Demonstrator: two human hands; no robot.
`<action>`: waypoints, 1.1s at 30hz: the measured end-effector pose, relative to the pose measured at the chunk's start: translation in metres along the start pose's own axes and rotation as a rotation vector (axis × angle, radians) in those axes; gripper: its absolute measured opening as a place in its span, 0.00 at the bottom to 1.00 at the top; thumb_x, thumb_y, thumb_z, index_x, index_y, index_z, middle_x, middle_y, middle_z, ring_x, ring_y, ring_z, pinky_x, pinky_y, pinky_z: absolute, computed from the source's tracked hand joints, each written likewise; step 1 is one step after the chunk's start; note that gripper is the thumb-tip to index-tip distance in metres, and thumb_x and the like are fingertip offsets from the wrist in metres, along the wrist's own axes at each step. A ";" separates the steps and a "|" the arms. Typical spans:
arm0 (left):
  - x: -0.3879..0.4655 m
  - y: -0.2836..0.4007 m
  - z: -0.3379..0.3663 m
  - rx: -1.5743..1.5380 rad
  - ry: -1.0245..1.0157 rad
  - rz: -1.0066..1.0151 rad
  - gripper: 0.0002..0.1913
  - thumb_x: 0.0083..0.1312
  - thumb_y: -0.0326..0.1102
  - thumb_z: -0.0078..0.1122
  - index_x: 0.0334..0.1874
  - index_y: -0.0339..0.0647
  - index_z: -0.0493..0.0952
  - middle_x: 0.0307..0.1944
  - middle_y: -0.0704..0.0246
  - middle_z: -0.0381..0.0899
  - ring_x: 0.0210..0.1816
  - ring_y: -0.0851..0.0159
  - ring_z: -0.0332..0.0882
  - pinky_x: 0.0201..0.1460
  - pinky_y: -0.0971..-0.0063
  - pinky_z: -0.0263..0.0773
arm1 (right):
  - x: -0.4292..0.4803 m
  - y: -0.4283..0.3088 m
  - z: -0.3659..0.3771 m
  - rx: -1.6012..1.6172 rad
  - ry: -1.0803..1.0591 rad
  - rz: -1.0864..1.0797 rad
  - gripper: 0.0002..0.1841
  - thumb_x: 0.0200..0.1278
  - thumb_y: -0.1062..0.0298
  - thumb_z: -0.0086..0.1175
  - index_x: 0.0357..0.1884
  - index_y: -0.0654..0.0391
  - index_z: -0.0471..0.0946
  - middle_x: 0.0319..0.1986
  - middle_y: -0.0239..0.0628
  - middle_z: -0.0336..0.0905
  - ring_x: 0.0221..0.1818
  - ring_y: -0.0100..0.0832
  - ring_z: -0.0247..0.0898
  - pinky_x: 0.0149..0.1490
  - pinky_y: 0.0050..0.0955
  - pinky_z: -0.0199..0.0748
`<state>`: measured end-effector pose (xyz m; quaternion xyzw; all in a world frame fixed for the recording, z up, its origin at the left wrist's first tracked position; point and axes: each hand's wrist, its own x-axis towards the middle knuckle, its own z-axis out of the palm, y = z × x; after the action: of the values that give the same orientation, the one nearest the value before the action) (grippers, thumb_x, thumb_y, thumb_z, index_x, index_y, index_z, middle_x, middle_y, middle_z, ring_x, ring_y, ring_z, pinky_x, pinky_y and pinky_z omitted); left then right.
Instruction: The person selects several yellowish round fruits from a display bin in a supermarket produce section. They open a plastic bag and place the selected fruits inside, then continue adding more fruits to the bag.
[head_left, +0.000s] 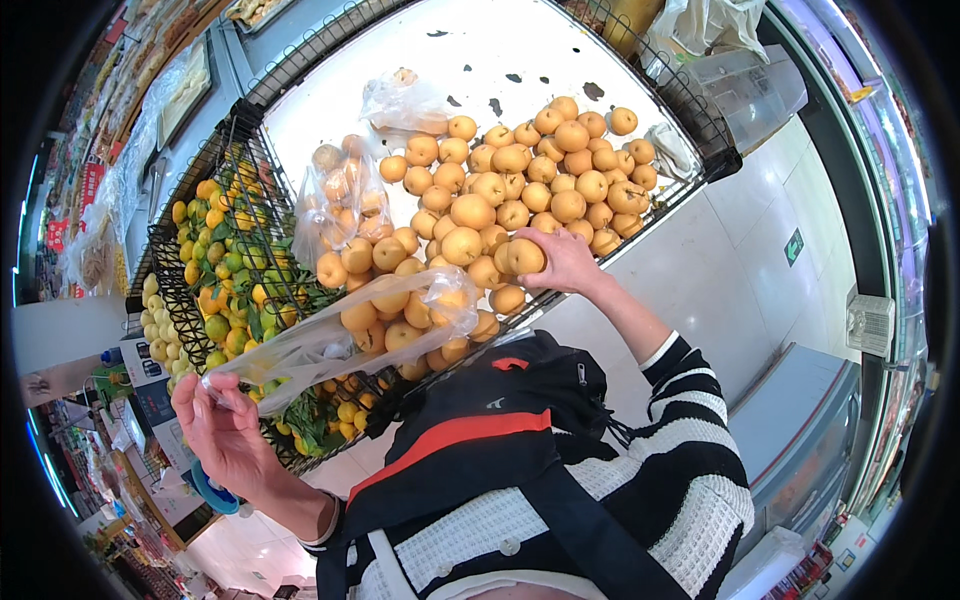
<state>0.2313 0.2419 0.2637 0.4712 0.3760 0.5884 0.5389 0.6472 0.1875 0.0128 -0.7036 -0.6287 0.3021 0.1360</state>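
Observation:
My right hand (561, 261) has its fingers around a round, yellow-brown Asian pear (526, 256) at the near edge of the pile. More loose pears (510, 159) are heaped on the white display surface (322, 82). Off to the left, my left hand (225, 427) pinches one end of a clear plastic bag (330, 330). The bag stretches from those fingers across the front pears, and its far end lies over several of them. Whether any pear is inside it, I cannot tell.
A knotted bag of pears (341, 191) and a crumpled plastic bag (405, 105) lie on the display. Green-orange mandarins (232, 262) fill a black wire bin at left. Wire rails (682, 90) border the stand. My black-and-red bag (495, 390) hangs against the stand's near edge.

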 end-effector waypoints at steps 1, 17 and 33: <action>0.000 -0.001 -0.001 0.009 0.006 -0.002 0.17 0.72 0.31 0.49 0.60 0.32 0.66 0.42 0.51 0.77 0.33 0.70 0.73 0.33 0.84 0.71 | -0.005 -0.002 0.002 0.003 0.038 -0.017 0.38 0.38 0.43 0.65 0.59 0.40 0.72 0.42 0.40 0.80 0.46 0.47 0.72 0.55 0.45 0.65; -0.009 0.001 0.002 0.106 0.118 0.032 0.17 0.72 0.33 0.47 0.58 0.29 0.67 0.43 0.51 0.78 0.30 0.72 0.70 0.28 0.86 0.63 | -0.001 -0.003 0.014 0.010 -0.221 -0.178 0.38 0.47 0.40 0.65 0.61 0.47 0.73 0.44 0.45 0.73 0.51 0.47 0.71 0.55 0.41 0.71; 0.044 0.038 -0.013 -0.111 -0.279 0.074 0.23 0.72 0.31 0.42 0.63 0.19 0.61 0.55 0.30 0.67 0.48 0.54 0.78 0.54 0.63 0.72 | 0.061 -0.120 0.009 0.378 0.336 -0.288 0.15 0.61 0.80 0.47 0.48 0.57 0.78 0.33 0.38 0.81 0.35 0.30 0.77 0.40 0.28 0.75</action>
<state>0.2092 0.2810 0.3024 0.5313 0.2467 0.5565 0.5891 0.5475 0.2654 0.0584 -0.6096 -0.6233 0.2706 0.4082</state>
